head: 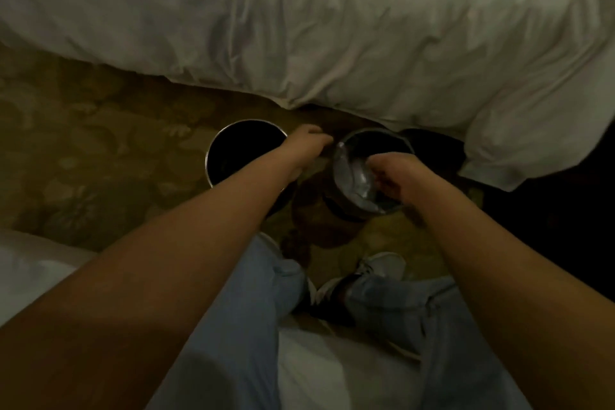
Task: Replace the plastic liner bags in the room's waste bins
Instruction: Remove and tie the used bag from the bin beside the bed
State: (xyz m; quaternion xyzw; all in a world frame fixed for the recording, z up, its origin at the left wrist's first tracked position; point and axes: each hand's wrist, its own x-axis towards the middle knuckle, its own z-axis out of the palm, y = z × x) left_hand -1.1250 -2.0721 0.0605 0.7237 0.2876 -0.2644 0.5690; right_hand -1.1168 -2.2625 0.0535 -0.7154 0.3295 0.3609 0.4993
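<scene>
In the head view, two round waste bins are seen standing side by side on a patterned carpet, just below the hanging edge of a white bed cover. The left bin shows a dark, bare interior with a pale metal rim. The right bin is lined with a shiny plastic liner bag, whose grey film is draped over the near and left parts of the rim.

The left hand is held between the two bins, its forearm crossing over the left bin's right edge. Its fingers are curled together at the left rim of the right bin, where the bag's edge lies; whether the film is actually pinched cannot be told, since the fingertips are blurred and dark.

The right hand is placed over the near right part of the right bin. Its fingers are curled inward and downward, with the bag's film lying just to their left and beneath them; a grip on the film is suggested, but it cannot be told for certain.

Below the hands, light blue trousers and a white shoe are seen on the carpet. A second white cloth is visible at the left edge.
</scene>
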